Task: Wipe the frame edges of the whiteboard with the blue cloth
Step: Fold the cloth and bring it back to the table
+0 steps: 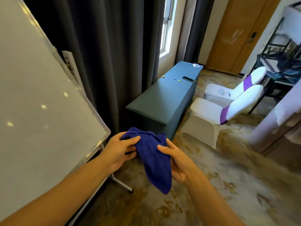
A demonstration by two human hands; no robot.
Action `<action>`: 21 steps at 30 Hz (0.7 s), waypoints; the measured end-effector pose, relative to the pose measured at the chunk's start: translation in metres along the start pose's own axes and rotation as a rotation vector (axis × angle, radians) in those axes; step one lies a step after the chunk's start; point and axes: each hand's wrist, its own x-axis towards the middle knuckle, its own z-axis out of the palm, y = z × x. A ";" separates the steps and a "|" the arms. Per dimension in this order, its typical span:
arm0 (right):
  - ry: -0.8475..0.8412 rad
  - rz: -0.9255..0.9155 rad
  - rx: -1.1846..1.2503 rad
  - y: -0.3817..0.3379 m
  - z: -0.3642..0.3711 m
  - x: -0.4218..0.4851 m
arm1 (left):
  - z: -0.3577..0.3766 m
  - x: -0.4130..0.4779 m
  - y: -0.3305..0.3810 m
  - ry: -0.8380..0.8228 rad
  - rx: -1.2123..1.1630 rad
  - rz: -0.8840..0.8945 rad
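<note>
The blue cloth (152,158) hangs crumpled between both hands in front of me. My left hand (119,151) pinches its upper left part, and my right hand (176,162) holds its right side from below. The whiteboard (40,98) fills the left of the view, tilted, with a silver frame edge (84,95) running down to its lower right corner. That corner lies just left of my left hand, not touching it. The cloth is clear of the frame.
Dark curtains (105,54) hang behind the board. A long green-covered table (164,98) with a phone (188,79) stands ahead. Two white-covered chairs (216,110) are to the right. The board's stand foot (123,185) rests on the patterned carpet below my hands.
</note>
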 end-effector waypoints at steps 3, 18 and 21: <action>0.148 -0.001 -0.156 -0.008 -0.033 0.007 | 0.027 0.015 -0.020 0.197 0.043 0.101; 0.209 -0.034 -0.773 -0.107 -0.158 0.168 | 0.067 0.248 -0.008 -0.147 1.016 0.264; 0.210 -0.055 -1.034 -0.156 -0.184 0.237 | 0.077 0.327 0.027 -0.119 1.227 0.366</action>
